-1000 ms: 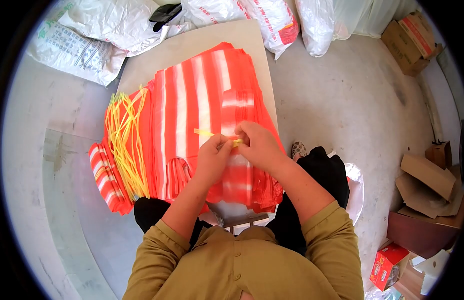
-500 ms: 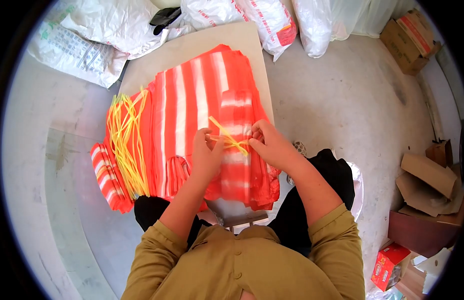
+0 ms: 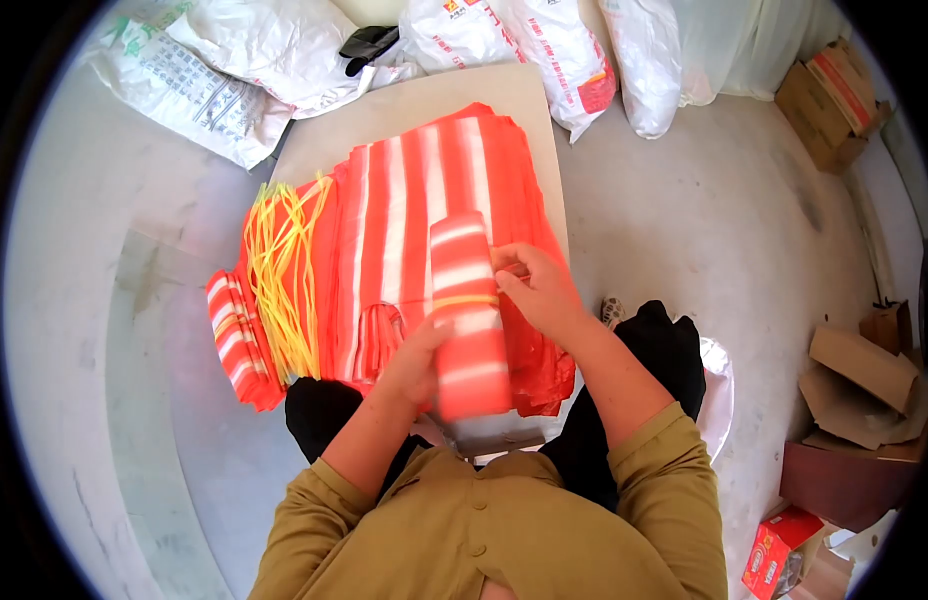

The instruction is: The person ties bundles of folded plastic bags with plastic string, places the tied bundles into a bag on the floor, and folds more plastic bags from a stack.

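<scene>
A folded bundle of red-and-white striped plastic bags (image 3: 471, 345) is tilted up over the stack, with a yellow tie strip (image 3: 466, 300) around its middle. My left hand (image 3: 416, 362) grips the bundle along its left edge, fingers partly behind it. At the right edge, beside the strip, my right hand (image 3: 532, 285) has its thumb and fingers closed on the bundle; whether a strip end is pinched there too is hidden. Beneath lies a wide stack of striped plastic bags (image 3: 409, 215). Loose yellow strips (image 3: 284, 270) lie across its left side.
Another tied striped bundle (image 3: 239, 335) lies at the left end of the table (image 3: 324, 135). White sacks (image 3: 209, 95) stand beyond the far edge, one with a black object (image 3: 369, 45) on top. Cardboard boxes (image 3: 859, 385) and a red box (image 3: 781, 550) are on the right.
The knot and loose strip ends that faced up are out of sight; a plain yellow band shows instead. The bundle has been turned and lifted, my left hand moving down to its edge.
</scene>
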Tool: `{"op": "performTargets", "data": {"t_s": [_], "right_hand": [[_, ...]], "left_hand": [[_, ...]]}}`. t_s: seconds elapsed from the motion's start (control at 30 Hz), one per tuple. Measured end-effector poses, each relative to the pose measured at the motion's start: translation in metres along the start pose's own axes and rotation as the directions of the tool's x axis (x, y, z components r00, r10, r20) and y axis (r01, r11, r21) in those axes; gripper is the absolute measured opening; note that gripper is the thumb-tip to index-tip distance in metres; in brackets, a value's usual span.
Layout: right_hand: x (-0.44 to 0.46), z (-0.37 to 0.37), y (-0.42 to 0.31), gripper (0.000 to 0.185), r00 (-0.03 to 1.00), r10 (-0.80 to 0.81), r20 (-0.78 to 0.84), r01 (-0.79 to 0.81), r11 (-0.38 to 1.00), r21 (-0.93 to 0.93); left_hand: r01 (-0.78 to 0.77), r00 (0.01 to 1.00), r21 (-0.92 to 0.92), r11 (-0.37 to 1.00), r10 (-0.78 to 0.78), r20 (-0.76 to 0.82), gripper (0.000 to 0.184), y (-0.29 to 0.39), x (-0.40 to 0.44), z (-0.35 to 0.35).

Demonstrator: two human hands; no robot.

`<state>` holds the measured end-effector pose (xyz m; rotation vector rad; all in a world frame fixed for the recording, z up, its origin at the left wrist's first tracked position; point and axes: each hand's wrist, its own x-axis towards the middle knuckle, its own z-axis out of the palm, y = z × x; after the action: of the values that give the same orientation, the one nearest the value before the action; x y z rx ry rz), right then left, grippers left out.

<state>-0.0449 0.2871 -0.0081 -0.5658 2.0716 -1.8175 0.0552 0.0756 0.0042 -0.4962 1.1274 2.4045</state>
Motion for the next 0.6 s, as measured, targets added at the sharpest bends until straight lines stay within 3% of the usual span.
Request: {"op": "performTargets", "data": {"t_s": [0.07,0.17,0.27,0.37,0.47,0.57,0.6], "right_hand": [[-0.003,-0.006,0.001,0.062,0.99,-0.111,-0.089,0.068,0.92,-0.387],[-0.014,-0.004,-0.018,0.07,0.958,0.258,0.126,-0.245,0.963,-0.11],[-0.025,0.011,-0.002,0.072,0.977,0.2,0.068,-0.182,0.96,-0.215],[-0.034,0.019,-0.006,0.072,0.977,0.214,0.012,-0.213,0.964,0.158],[-0.043,0.022,0.01,0.071,0.963,0.21,-0.172,-0.188,0.973,0.135],[-0.082,0.036,0.008,0.069,0.93,0.244,-0.275,-0.198,0.963,0.184],[-0.097,0.046,0.039,0.069,0.945,0.2,-0.258,-0.137,0.961,0.241]], "left_hand": [[-0.007,0.999,0.026,1.0,0.008,-0.037,0.048,-0.012,-0.004,-0.005],[0.0,0.998,0.026,1.0,0.002,-0.065,0.047,-0.021,-0.009,0.004],[-0.006,0.999,-0.016,1.0,0.005,-0.034,0.052,-0.032,-0.011,-0.002],[-0.082,0.996,0.022,0.996,0.081,0.043,0.061,-0.039,-0.019,0.007],[-0.107,0.991,0.3,0.948,0.125,-0.041,0.073,-0.081,-0.012,-0.019],[-0.084,0.994,0.307,0.948,0.102,-0.043,0.077,-0.079,-0.034,0.003],[-0.103,0.994,0.303,0.947,0.112,-0.015,0.079,-0.078,-0.04,0.01]]}}
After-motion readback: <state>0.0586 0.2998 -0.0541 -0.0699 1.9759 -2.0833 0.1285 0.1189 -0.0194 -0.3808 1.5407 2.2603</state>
